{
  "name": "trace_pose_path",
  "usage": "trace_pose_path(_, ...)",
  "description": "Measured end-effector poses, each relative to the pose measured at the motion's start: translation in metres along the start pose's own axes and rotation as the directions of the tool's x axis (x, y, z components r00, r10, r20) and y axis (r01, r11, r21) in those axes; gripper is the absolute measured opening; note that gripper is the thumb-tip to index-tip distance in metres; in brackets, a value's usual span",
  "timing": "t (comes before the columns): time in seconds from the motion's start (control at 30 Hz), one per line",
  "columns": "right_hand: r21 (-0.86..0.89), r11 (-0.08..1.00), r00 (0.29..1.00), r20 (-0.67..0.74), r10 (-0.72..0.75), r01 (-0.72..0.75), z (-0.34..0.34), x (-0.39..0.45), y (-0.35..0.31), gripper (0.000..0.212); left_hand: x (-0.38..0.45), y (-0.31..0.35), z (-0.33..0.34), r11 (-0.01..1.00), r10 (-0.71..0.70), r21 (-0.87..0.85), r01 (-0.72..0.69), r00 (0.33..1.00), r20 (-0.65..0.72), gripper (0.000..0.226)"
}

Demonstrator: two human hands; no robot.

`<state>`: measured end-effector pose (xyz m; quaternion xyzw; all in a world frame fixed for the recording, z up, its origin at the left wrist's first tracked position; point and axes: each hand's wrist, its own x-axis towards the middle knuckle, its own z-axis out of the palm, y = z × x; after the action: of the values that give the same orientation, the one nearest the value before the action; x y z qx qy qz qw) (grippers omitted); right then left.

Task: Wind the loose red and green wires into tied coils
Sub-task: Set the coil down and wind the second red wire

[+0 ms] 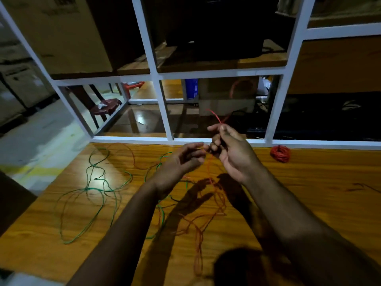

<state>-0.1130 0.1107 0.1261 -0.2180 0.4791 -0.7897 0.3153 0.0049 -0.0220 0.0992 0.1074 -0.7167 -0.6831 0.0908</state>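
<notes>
1. Wooden table (309, 203): fills the lower half of our view, glossy, under strong glare.

2. White shelving frame (162, 104): along the table's far edge, at twelve o'clock.

3. Loose green wire (90, 188): sprawled in open loops at nine o'clock from our hands, flat on the table, untouched.

4. Loose red wire (218, 201): tangled at six o'clock beneath our hands, one strand rising up to them.

5. Right hand (231, 153): fingers curled, thumb and forefinger pinching the red wire near its end, whose tip pokes up toward twelve o'clock.

6. Left hand (183, 159): fingers loosely curled just beside the right; fingertips meet the rising strand, though we cannot tell whether they actually pinch it.

7. Finished red coil (280, 153): tied, at three o'clock, well apart.

Hazards, in our judgement: the red heap overlaps itself and crosses green strands, so pulling could tighten a knot or drag the green along; a light pinch could let the end slip.
</notes>
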Motion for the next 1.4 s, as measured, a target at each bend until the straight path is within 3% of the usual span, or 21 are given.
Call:
trace_pose_path(0.07, -0.077, 0.997, 0.999, 0.036, -0.03, 0.033, -0.001, -0.006, -0.006, 0.031, 0.0, 0.003, 0.018, 0.994, -0.006, 0.108, -0.003, 0.997, 0.077, 0.042)
trace_pose_path(0.13, -0.179, 0.982, 0.996, 0.074, -0.043, 0.056, -0.007, -0.013, -0.015, 0.031, 0.0, 0.005, 0.031, 0.998, -0.005, 0.057, 0.001, 0.998, 0.07, 0.035)
trace_pose_path(0.23, -0.322, 0.942, 0.989, 0.136, -0.049, 0.091, -0.023, -0.02, -0.028, 0.033, 0.007, 0.008, 0.035, 0.994, 0.026, -0.1, -0.044, 0.984, -0.175, 0.028)
trace_pose_path(0.27, -0.353, 0.931, 0.989, 0.143, -0.044, 0.093, -0.03, -0.023, -0.03, 0.033, 0.011, 0.01, 0.035, 0.989, 0.046, -0.12, -0.088, 0.946, -0.322, 0.023)
trace_pose_path(0.33, -0.411, 0.907, 0.989, 0.142, -0.033, 0.09, -0.043, -0.027, -0.03, 0.034, 0.017, 0.016, 0.033, 0.98, 0.146, -0.021, -0.197, 0.787, -0.599, 0.013)
trace_pose_path(0.4, -0.437, 0.897, 0.99, 0.141, -0.014, 0.075, -0.056, -0.032, -0.028, 0.035, 0.021, 0.021, 0.032, 0.941, 0.331, 0.182, -0.287, 0.658, -0.676, 0.034)
trace_pose_path(0.43, -0.428, 0.901, 0.989, 0.148, 0.001, 0.063, -0.061, -0.034, -0.028, 0.035, 0.022, 0.023, 0.033, 0.904, 0.425, 0.26, -0.339, 0.654, -0.625, 0.046)
trace_pose_path(0.5, -0.389, 0.92, 0.982, 0.183, 0.037, 0.037, -0.069, -0.038, -0.027, 0.034, 0.023, 0.028, 0.045, 0.857, 0.513, 0.309, -0.413, 0.745, -0.426, 0.049)
trace_pose_path(0.6, -0.342, 0.939, 0.978, 0.205, 0.042, 0.032, -0.077, -0.04, -0.029, 0.033, 0.024, 0.027, 0.07, 0.885, 0.37, 0.349, -0.307, 0.92, -0.128, 0.036)
trace_pose_path(0.7, -0.366, 0.928, 0.998, 0.03, -0.061, 0.068, -0.095, -0.038, -0.032, 0.032, 0.019, 0.02, 0.093, 0.956, 0.153, 0.254, -0.146, 0.988, -0.007, 0.06)
trace_pose_path(0.77, -0.39, 0.919, 0.971, -0.189, -0.146, 0.062, -0.118, -0.032, -0.031, 0.032, 0.015, 0.013, 0.095, 0.969, 0.123, 0.217, -0.115, 0.992, -0.021, 0.047)
trace_pose_path(0.83, -0.417, 0.909, 0.872, -0.439, -0.217, 0.016, -0.145, -0.025, -0.028, 0.032, 0.014, 0.007, 0.087, 0.978, 0.107, 0.184, -0.099, 0.994, -0.035, 0.037)
trace_pose_path(0.9, -0.442, 0.895, 0.717, -0.642, -0.271, -0.057, -0.17, -0.022, -0.021, 0.035, 0.014, 0.004, 0.074, 0.992, 0.077, 0.102, -0.069, 0.994, -0.079, 0.035)
trace_pose_path(0.97, -0.387, 0.915, 0.599, -0.761, -0.249, -0.112, -0.189, -0.024, -0.013, 0.035, 0.017, 0.002, 0.06, 0.996, 0.058, -0.064, -0.066, 0.992, -0.116, 0.037)
trace_pose_path(1.03, -0.364, 0.911, 0.556, -0.806, -0.202, -0.196, -0.195, -0.028, -0.003, 0.034, 0.022, 0.002, 0.049, 0.957, 0.017, -0.286, -0.05, 0.993, -0.116, 0.038)
trace_pose_path(1.13, -0.402, 0.851, 0.577, -0.803, -0.151, -0.337, -0.193, -0.031, 0.02, 0.036, 0.028, 0.003, 0.032, 0.8, -0.008, -0.6, 0.001, 1.0, -0.009, 0.021)
trace_pose_path(1.2, -0.484, 0.76, 0.629, -0.767, -0.129, -0.434, -0.186, -0.03, 0.033, 0.033, 0.032, 0.007, 0.026, 0.717, 0.038, -0.697, 0.03, 0.996, 0.083, 0.013)
trace_pose_path(1.3, -0.677, 0.474, 0.739, -0.669, -0.079, -0.563, -0.165, -0.029, 0.042, 0.022, 0.037, 0.009, 0.027, 0.742, 0.039, -0.667, 0.071, 0.988, 0.148, 0.021)
trace_pose_path(1.33, -0.714, 0.423, 0.759, -0.645, -0.089, -0.558, -0.155, -0.028, 0.041, 0.028, 0.037, 0.009, 0.03, 0.762, 0.025, -0.641, 0.09, 0.985, 0.168, 0.022)
trace_pose_path(1.4, -0.768, 0.43, 0.787, -0.589, -0.185, -0.474, -0.13, -0.029, 0.035, 0.042, 0.039, 0.007, 0.037, 0.826, -0.019, -0.55, 0.122, 0.982, 0.188, 0.024)
